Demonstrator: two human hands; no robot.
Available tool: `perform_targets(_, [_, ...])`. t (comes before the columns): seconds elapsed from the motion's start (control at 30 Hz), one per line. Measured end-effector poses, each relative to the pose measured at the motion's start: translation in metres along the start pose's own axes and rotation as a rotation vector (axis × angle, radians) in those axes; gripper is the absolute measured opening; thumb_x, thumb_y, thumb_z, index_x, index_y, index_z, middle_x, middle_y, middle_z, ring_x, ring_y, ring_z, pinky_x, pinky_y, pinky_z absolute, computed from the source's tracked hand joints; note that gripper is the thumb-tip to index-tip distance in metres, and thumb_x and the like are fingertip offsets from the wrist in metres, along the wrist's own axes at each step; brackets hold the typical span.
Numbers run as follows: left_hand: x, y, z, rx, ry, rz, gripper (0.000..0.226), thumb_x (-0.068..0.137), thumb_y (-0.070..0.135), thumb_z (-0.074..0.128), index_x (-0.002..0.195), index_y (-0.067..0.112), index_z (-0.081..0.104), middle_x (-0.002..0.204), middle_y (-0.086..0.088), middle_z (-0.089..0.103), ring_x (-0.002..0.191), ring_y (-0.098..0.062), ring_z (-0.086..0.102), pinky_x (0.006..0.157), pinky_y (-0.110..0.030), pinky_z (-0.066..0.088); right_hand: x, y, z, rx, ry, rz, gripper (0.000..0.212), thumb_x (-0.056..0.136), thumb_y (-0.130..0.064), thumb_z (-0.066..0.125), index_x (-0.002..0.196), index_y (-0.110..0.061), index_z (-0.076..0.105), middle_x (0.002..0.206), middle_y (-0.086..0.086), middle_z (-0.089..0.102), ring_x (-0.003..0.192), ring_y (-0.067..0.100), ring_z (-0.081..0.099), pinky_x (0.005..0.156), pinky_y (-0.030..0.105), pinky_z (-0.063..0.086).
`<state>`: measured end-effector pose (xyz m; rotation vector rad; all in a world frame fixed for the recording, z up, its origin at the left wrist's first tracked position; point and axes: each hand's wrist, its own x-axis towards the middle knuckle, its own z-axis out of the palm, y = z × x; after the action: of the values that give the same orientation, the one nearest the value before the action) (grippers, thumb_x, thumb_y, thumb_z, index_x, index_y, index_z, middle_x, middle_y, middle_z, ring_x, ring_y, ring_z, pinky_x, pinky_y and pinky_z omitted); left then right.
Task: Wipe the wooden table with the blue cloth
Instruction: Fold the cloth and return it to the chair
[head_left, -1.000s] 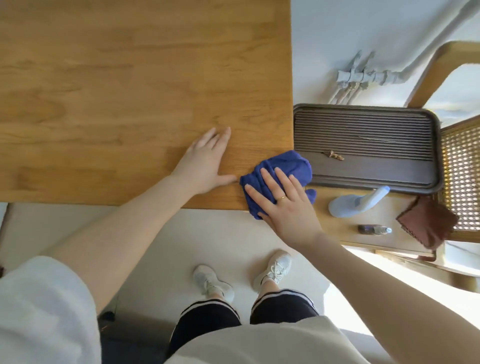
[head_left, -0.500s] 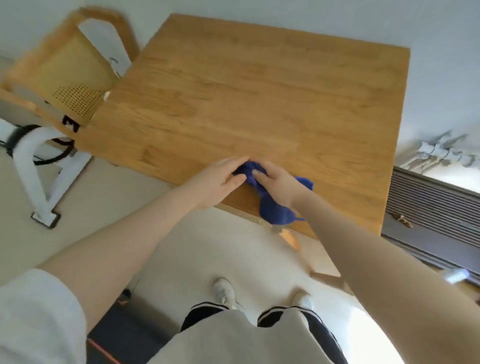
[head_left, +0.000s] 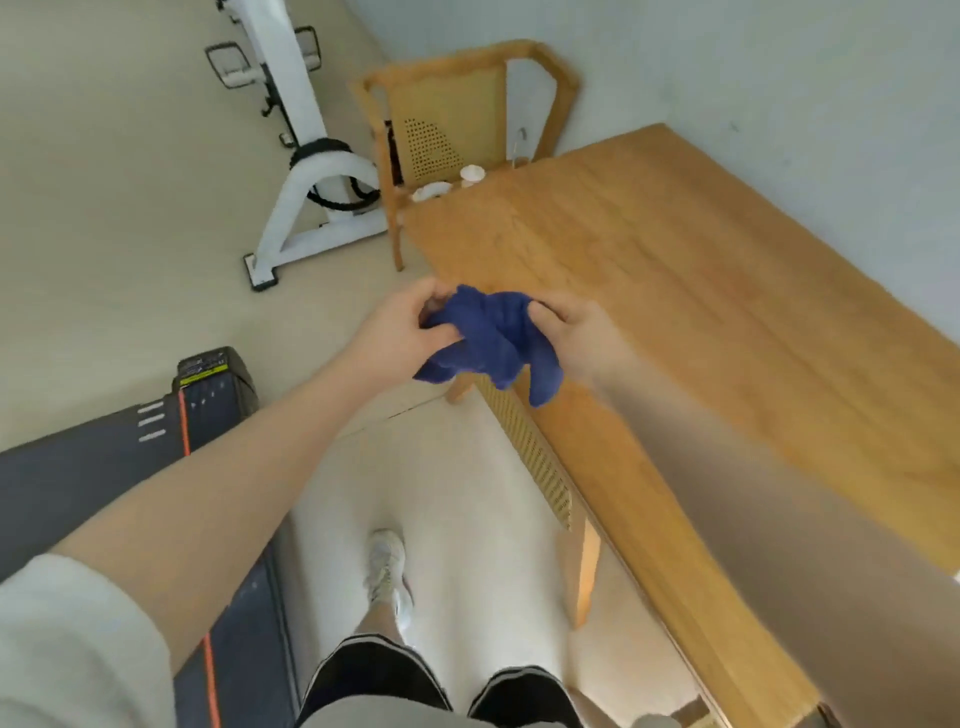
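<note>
The blue cloth (head_left: 491, 340) is off the surface now, bunched in the air at the near edge of the wooden table (head_left: 701, 291), where a second ago it lay pressed flat under a palm. Left hand (head_left: 400, 332) pinches one end, right hand (head_left: 576, 338) grips the other, corners dangling. Looks like a refold before the next pass. Beyond, a chair (head_left: 457, 119) and white exercise frame (head_left: 306, 171) come into view.

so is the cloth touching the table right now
Cannot tell. In the head view the cloth hangs bunched between the left hand and right hand, overlapping the table edge; no gap or contact shows plainly.
</note>
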<state>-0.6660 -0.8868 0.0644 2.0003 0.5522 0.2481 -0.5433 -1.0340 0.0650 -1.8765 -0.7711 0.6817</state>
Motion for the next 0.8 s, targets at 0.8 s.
perform_targets(0.8, [0.302, -0.135, -0.298, -0.893, 0.212, -0.537, 0.023, 0.097, 0.019, 0.039, 0.089, 0.009, 0.058, 0.083, -0.005, 0.063, 0.079, -0.019, 0.058, 0.071, -0.03, 0.046, 0.437, -0.123, 0.141, -0.321, -0.392, 0.048, 0.017, 0.083, -0.018, 0.064, 0.098, -0.01, 0.065, 0.101, 0.016, 0.065, 0.09, 0.023, 0.059, 0.084, 0.042, 0.047])
